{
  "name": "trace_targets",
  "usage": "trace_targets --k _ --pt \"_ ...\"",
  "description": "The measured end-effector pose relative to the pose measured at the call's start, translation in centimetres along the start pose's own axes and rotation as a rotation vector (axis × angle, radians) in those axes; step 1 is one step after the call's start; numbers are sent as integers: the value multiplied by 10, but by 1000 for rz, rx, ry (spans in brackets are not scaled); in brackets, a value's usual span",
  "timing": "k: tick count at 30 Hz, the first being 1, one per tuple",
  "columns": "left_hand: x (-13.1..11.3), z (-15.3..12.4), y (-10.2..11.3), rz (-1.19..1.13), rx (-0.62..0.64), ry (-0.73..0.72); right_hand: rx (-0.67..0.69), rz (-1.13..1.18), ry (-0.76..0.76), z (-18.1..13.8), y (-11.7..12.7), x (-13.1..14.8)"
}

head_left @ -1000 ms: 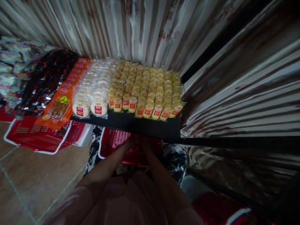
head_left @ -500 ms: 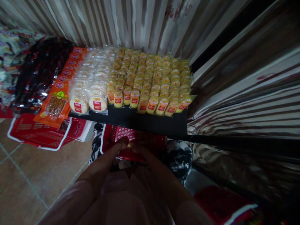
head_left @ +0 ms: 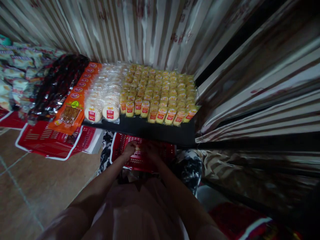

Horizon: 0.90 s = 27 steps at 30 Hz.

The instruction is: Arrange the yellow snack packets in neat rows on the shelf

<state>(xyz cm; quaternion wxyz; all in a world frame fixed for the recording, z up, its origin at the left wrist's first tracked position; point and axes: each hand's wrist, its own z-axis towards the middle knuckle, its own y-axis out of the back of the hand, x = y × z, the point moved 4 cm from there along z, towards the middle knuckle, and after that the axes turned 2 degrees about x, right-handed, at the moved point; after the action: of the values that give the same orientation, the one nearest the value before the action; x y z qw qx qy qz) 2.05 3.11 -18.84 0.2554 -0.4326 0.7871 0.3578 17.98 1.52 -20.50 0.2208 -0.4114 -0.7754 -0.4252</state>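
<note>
Left hand (head_left: 130, 148) and right hand (head_left: 150, 149): together over red plastic basket (head_left: 140, 159), grip state indiscernible. Black shelf (head_left: 150, 130) above: yellow snack packets (head_left: 160, 96). Striped curtain (head_left: 150, 30) behind.

red plastic basket (head_left: 140, 160), glossy snack wrappers (head_left: 160, 96)

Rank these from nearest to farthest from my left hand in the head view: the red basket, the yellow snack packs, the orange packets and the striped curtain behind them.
1. Red basket: directly under the left hand.
2. Yellow snack packs: just beyond, on the black shelf.
3. Orange packets: farther off to the left.
4. Striped curtain: farthest, behind the shelf.
</note>
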Motion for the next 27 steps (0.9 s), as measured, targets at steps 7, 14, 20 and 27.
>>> trace_targets --k 7,14,20,27 --pt "-22 -41 21 -321 -145 0 -38 417 7 -31 5 22" --pt "-36 -64 38 -462 -223 -129 47 733 69 -69 2 50" --pt "-41 -79 51 -403 -387 -246 40 815 152 -86 2 67" --pt "-71 -106 58 -271 -542 -427 -119 557 383 -93 13 99"
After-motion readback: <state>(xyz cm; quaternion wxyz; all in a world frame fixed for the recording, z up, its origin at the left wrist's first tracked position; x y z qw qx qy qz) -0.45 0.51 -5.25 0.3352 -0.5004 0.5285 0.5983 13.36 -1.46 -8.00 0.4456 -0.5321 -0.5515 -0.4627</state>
